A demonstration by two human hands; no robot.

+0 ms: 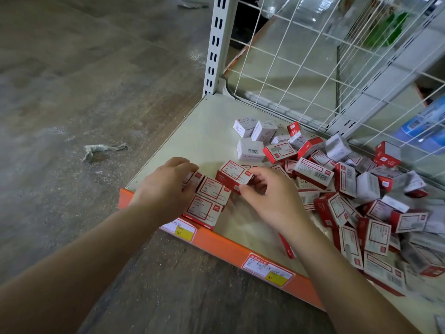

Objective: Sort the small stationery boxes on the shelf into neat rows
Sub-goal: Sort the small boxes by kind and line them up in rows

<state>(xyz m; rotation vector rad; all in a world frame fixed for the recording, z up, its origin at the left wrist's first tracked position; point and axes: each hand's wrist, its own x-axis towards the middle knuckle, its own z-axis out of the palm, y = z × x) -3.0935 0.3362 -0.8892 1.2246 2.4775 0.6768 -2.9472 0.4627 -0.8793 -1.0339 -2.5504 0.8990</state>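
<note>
A cream shelf board (207, 131) with an orange front strip carries many small red-and-white stationery boxes. Near its front left corner a short row of red boxes (209, 201) lies flat, labels up. My left hand (166, 186) rests on the left end of that row, fingers curled over a box that it mostly hides. My right hand (272, 196) pinches one red paper clip box (233, 174) at its right end, just behind the row and tilted. A loose heap of boxes (361, 201) fills the right side, with a few white boxes (252, 138) behind.
A white wire grid (301, 56) closes the back of the shelf, fixed to a slotted upright post (216, 44). Price labels (267, 268) sit on the orange strip. A crumpled scrap (101, 150) lies on the grey wooden floor at the left. Blue packets (423, 126) show behind the grid.
</note>
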